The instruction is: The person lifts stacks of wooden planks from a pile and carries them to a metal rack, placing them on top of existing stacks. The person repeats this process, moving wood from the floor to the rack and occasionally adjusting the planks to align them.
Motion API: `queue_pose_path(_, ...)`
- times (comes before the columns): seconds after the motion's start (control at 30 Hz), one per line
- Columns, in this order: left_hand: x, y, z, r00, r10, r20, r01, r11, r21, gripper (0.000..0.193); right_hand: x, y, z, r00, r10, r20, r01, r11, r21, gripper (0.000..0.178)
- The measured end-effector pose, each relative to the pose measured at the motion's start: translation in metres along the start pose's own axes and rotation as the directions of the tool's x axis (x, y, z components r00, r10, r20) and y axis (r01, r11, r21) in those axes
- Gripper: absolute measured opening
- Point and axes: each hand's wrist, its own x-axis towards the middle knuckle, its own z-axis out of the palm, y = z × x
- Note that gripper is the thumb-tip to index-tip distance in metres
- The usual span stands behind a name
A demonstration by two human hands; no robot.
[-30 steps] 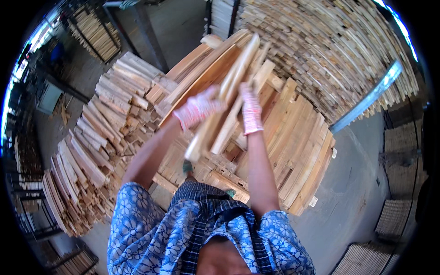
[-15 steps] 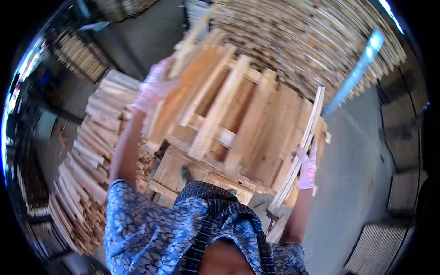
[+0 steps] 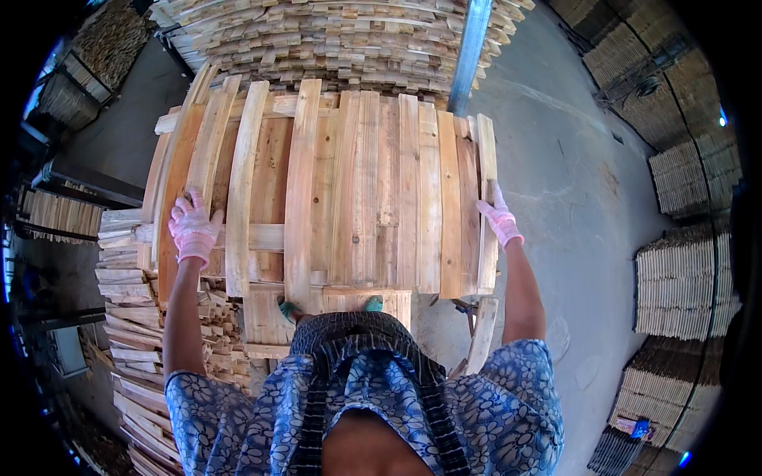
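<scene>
A wide layer of pale wooden planks [image 3: 365,190] lies in front of me, on crosspieces that show through gaps at its left. My left hand [image 3: 194,226], in a pinkish-white glove, rests on the left planks with its fingers spread. At the far right edge lies a narrow plank [image 3: 487,190]. My right hand [image 3: 501,220], gloved alike, grips that plank's outer side with the thumb over its top; the other fingers are partly hidden. Two loosely spaced planks, a left one [image 3: 248,182] and a right one [image 3: 302,182], lie raised over the gaps.
Below the layer is a wooden platform [image 3: 266,321], with my feet on it. Stacked wood pieces [image 3: 143,317] stand at my left. A tall timber stack [image 3: 333,40] and a blue-grey post [image 3: 470,55] rise beyond. Bundled stacks [image 3: 683,278] line the right across grey floor [image 3: 579,238].
My view has turned and the layer now appears squarer to me. The right plank, tilted before, now lies along the right edge. My left hand has come down nearer onto the left planks.
</scene>
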Motion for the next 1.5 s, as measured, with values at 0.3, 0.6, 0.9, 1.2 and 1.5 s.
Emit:
queue_pose_path(0.3, -0.013, 0.018, -0.021, 0.981, -0.003, -0.192, -0.04, 0.975, -0.218, 0.067, -0.01, 0.016, 0.005, 0.997, -0.073, -0.028, 0.055, 0.91, -0.411, 0.059)
queue_pose_path(0.6, 0.017, 0.019, -0.063, 0.997, -0.026, 0.067, 0.049, 0.926, -0.375, 0.062, -0.022, -0.071, 0.013, 0.992, -0.023, -0.125, -0.099, 0.485, -0.869, 0.062)
queue_pose_path(0.9, 0.003, 0.042, -0.029, 0.998, -0.054, 0.014, 0.055, 0.902, -0.429, 0.061, -0.068, -0.292, 0.297, 0.938, -0.309, 0.157, 0.345, 0.87, -0.352, 0.09)
queue_pose_path(1.2, 0.029, -0.044, -0.054, 0.992, -0.064, -0.106, -0.027, 0.722, -0.692, 0.047, -0.069, -0.332, 0.332, 0.913, -0.403, 0.066, 0.408, 0.903, -0.131, 0.091)
queue_pose_path(1.5, 0.136, -0.13, 0.033, 0.932, 0.272, 0.24, 0.196, 0.179, -0.964, 0.094, -0.086, -0.385, 0.435, 0.975, -0.183, 0.127, 0.212, 0.939, -0.27, 0.098)
